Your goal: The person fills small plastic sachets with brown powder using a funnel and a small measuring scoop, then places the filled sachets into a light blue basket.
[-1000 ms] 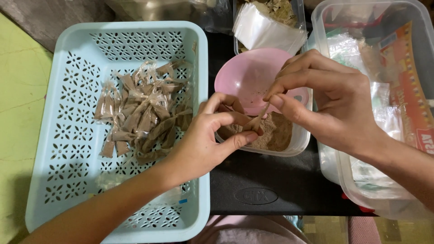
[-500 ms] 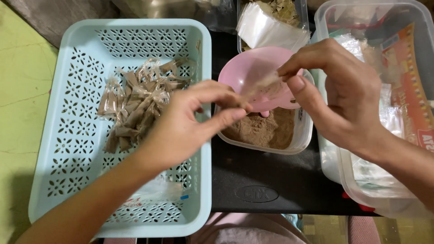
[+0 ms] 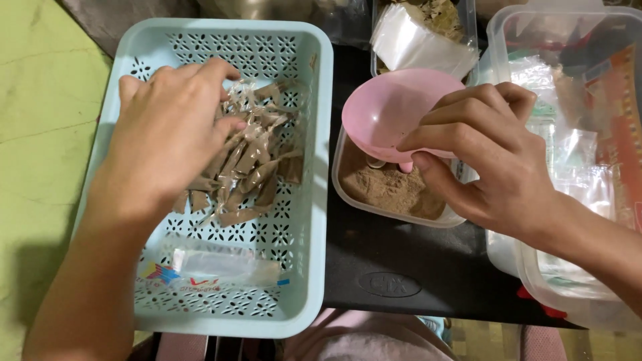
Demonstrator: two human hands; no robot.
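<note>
Fingertips of the left hand (image 3: 170,127) curled down onto a heap of small clear packets of brown powder (image 3: 251,164), the thumb tucked in against the heap's near side; whether a packet was pinched between them could not be told, since the back of the hand hid the grip. That hand lay palm down, knuckles up, and its forearm ran from the lower left corner up into the pale blue perforated basket (image 3: 314,200) which held the heap. A flat clear sleeve (image 3: 224,267) lay apart on the basket's floor, nearer the body.

Fingers of the right hand (image 3: 491,164) were bent together, with the thumb and forefinger closed on the rim of a pink funnel (image 3: 384,113). The wrist was cocked inward, and the forearm came in from the lower right. The funnel stood tilted in a clear tub of brown powder (image 3: 391,194), its spout down in the powder. Both sat on a black tray (image 3: 401,267), just beside the basket. A stack of empty clear bags (image 3: 418,43) lay behind the funnel, and a large clear plastic box (image 3: 582,294) sat under the right forearm.
</note>
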